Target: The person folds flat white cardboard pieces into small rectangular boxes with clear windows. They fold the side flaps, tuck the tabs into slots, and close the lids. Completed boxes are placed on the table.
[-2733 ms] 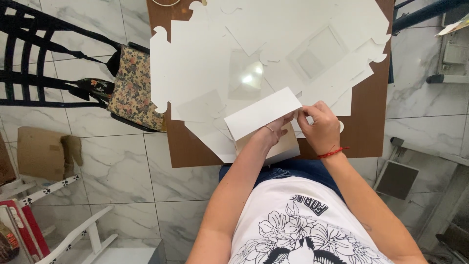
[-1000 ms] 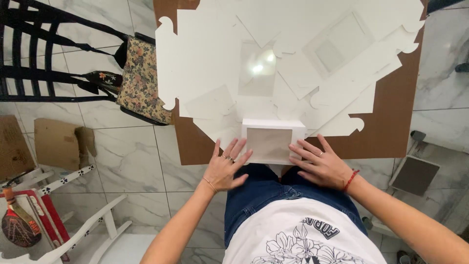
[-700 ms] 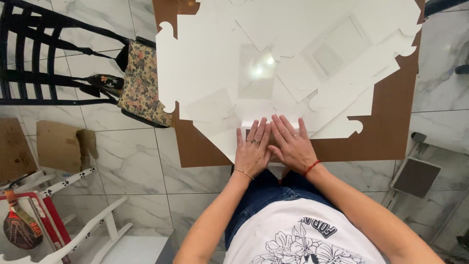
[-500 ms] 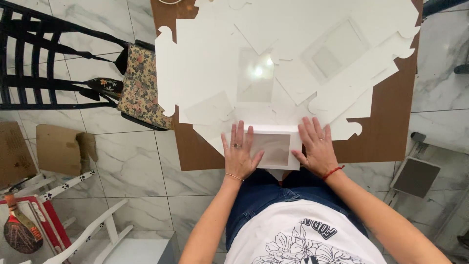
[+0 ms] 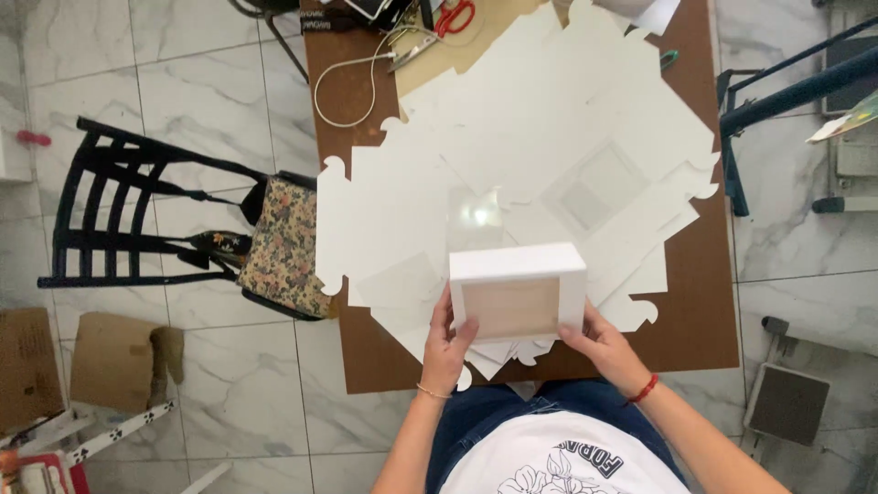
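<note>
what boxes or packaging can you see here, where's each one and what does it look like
Folded box: held between the left hand and right hand over the table's near edge; white, rectangular, with a tan window panel.
Flat box blanks: spread in a pile over the brown table; white die-cut card, one with a clear window.
Cardboard pieces: on the floor at the left; brown, flattened.

white printed T-shirt (image 5: 567, 462) | blue jeans (image 5: 512, 412) | red wrist cord (image 5: 644, 390) | thin bracelet (image 5: 430, 392)

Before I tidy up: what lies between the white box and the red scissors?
In the head view, overlapping flat white card cutouts cover the stretch between box and scissors.
</note>
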